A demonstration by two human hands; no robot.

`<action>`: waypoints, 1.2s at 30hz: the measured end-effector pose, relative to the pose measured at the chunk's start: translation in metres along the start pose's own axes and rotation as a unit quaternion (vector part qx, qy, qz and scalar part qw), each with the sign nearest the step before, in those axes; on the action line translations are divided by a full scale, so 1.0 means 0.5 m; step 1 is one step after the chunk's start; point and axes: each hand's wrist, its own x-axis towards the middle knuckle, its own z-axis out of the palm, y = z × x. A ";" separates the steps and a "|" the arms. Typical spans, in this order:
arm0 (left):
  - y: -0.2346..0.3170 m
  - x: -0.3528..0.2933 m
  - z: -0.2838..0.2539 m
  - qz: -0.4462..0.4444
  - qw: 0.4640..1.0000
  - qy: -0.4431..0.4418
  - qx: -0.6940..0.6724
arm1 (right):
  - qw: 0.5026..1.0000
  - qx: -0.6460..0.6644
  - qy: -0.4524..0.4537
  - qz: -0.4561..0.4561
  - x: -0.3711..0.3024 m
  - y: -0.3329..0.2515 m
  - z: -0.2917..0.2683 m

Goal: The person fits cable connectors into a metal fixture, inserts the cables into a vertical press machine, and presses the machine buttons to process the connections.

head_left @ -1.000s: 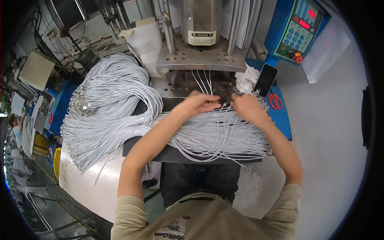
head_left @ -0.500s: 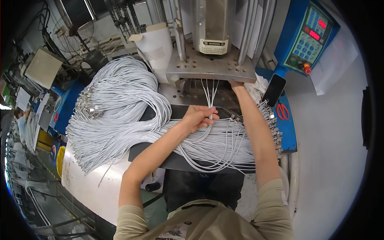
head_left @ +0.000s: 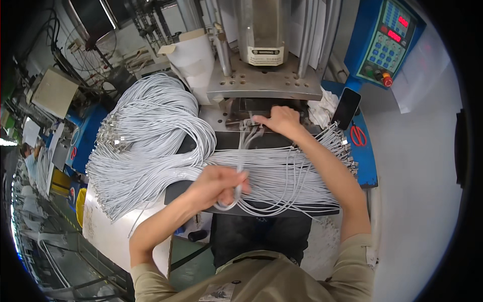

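Gripping white cables [head_left: 241,156], the left hand [head_left: 220,185] sits farther from the press [head_left: 261,83].

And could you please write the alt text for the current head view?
A person's left hand holds several motion-blurred white cables; the right hand is near their upper ends, at a metal press. Large bundles of similar cables lie nearby, with a phone, red scissors and a blue control panel at right.

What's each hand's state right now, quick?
Left hand: closed, holding a few white cables.
Right hand: thumb out by those cables' upper ends; its grip cannot be told, fingers mostly hidden.
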 end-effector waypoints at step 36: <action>0.056 0.299 0.096 0.487 0.605 0.204 0.596 | 0.954 0.287 -0.010 0.079 0.062 0.200 -0.021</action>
